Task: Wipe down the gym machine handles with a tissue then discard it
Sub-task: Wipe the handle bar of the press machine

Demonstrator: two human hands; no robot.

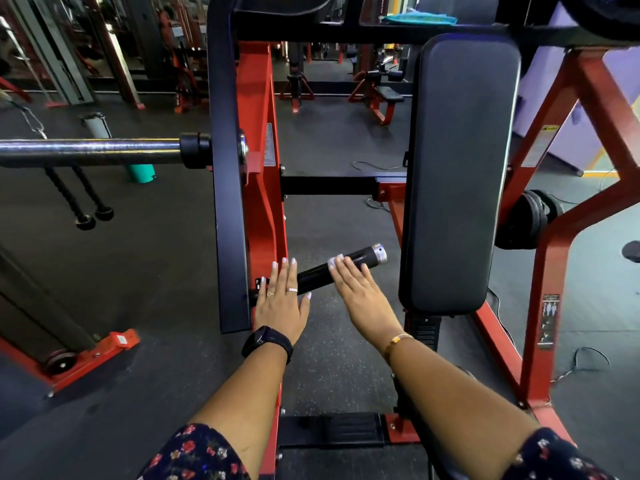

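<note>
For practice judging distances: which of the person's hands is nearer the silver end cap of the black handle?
Right. The right hand presses a tissue on the handle just short of the silver end cap; the left hand lies over the handle's other end, by the frame.

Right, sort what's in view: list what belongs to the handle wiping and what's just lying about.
Part of the job:
- black handle
- white tissue, pressed onto the handle by the right hand
- left hand, flat over the handle's inner end

Just lying about:
- black back pad
- chrome bar
- teal cloth on the top frame
- weight plates at the right
</note>
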